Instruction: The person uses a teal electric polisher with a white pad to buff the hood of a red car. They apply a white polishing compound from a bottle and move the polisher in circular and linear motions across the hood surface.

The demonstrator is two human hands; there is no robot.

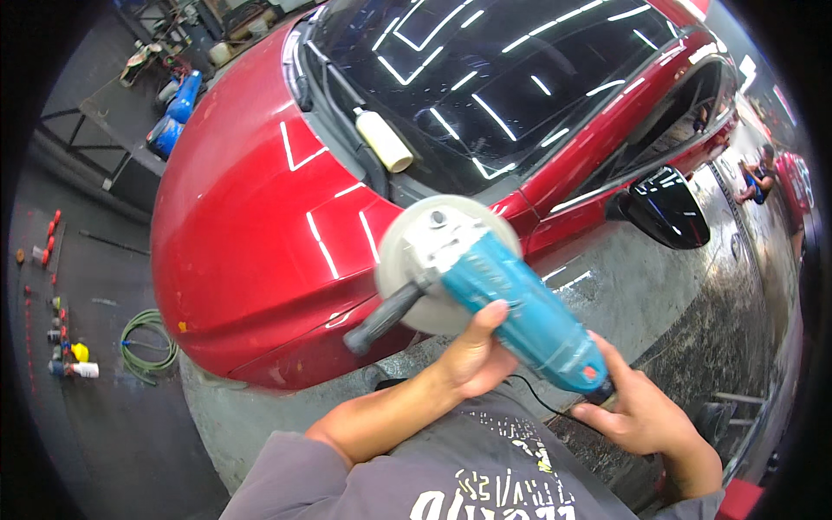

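Observation:
A teal electric car polisher [524,316] is held up in front of my body, its round pale pad [394,251] raised near the car's front wing. My left hand [481,355] grips the polisher's body from below, thumb on its side. Around the rear end by the cord my right hand [637,403] is closed. A black side handle [386,321] sticks out to the left with no hand on it. Behind stands a glossy red car [251,217]; ceiling lights reflect in its bonnet and windscreen. A cream bottle [383,140] lies at the windscreen's base.
The black side mirror [666,208] juts out on the right. A thin black cord [555,409] runs from the polisher past my shirt. On the left are a coiled green hose [149,347], several small bottles and a blue machine [178,108]. A person [759,178] sits far right.

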